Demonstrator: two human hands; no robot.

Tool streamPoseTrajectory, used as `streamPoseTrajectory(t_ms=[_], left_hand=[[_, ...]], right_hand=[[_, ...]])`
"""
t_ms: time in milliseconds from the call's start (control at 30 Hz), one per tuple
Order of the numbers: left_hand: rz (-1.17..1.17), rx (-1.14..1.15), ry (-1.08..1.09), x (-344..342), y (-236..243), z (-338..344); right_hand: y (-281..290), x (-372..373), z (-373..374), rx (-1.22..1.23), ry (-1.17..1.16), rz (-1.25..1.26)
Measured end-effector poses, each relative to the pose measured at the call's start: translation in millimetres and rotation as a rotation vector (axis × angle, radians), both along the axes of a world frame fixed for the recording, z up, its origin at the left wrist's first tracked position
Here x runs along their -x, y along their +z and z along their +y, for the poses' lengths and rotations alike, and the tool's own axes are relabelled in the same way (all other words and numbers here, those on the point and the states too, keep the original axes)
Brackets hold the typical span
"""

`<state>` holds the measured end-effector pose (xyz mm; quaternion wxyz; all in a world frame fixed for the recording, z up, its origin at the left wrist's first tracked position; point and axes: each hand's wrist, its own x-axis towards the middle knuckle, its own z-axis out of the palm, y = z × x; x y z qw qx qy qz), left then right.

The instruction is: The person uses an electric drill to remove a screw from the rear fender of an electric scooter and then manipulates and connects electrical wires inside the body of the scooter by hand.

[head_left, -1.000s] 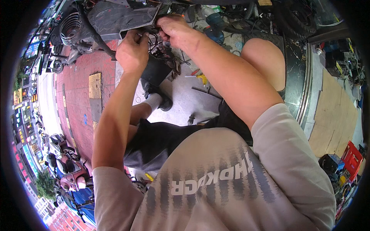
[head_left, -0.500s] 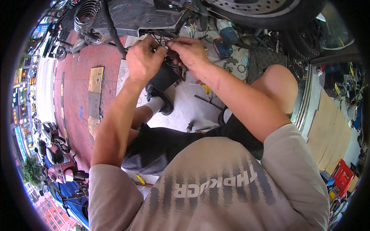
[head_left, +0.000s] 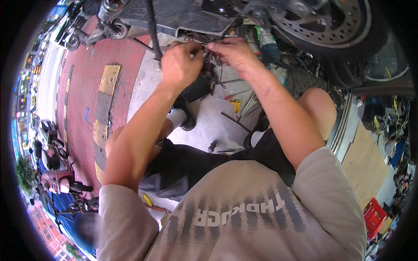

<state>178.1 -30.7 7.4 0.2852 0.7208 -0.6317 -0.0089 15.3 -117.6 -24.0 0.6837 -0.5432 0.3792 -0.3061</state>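
Just under the dark body panel of a scooter point(head_left: 174, 19), my two hands work close together at a bunch of thin dark wires point(head_left: 210, 65). My left hand point(head_left: 182, 63) is closed, its curled fingers and thumb pinching a wire at the bunch's left side. From the right, my right hand point(head_left: 234, 52) pinches a wire between thumb and fingertips. The exact spot of each pinch is partly hidden by the fingers. Below the wires sits a black box-shaped part point(head_left: 197, 88), close to my shoe.
A wheel with a drilled brake disc point(head_left: 337, 21) overhangs the upper right. A blue-green power tool point(head_left: 268, 45) stands beside my right hand. On the floor lie a yellow-handled tool point(head_left: 235, 105) and a dark metal bar point(head_left: 236, 122). Parked scooters point(head_left: 54, 172) line the left.
The view has shifted, so the wheel and scooter panel show more fully. My fingertips have drawn slightly apart, and both hands still hold the wires.
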Motion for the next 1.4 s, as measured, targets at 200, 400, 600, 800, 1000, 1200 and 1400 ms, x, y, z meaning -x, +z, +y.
streamPoseTrajectory(t_ms=[200,400,600,800,1000,1200,1400], left_hand=[[-0.148,-0.086,0.098,20.0,2.9,-8.5],[-0.084,-0.260,0.073,19.1,-1.2,-15.4],[0.079,-0.117,0.033,8.0,4.5,7.1],[-0.077,0.010,-0.217,1.9,-1.1,19.3],[-0.088,-0.067,-0.267,-7.3,-4.8,22.0],[-0.050,-0.273,-0.279,-9.8,21.2,19.7],[0.254,0.203,-0.257,-21.8,18.4,23.5]], right_hand=[[7.3,6.6,-7.8,0.227,-0.011,0.282],[-7.2,9.8,-1.7,0.201,-0.051,0.244],[11.4,4.0,5.2,-0.029,0.036,0.130],[4.7,10.4,-0.9,-0.115,0.021,0.065],[10.2,10.0,6.2,-0.250,0.056,0.019],[11.9,16.2,-4.4,-0.297,0.135,-0.036],[9.3,10.6,-12.5,-0.330,0.227,-0.080]])
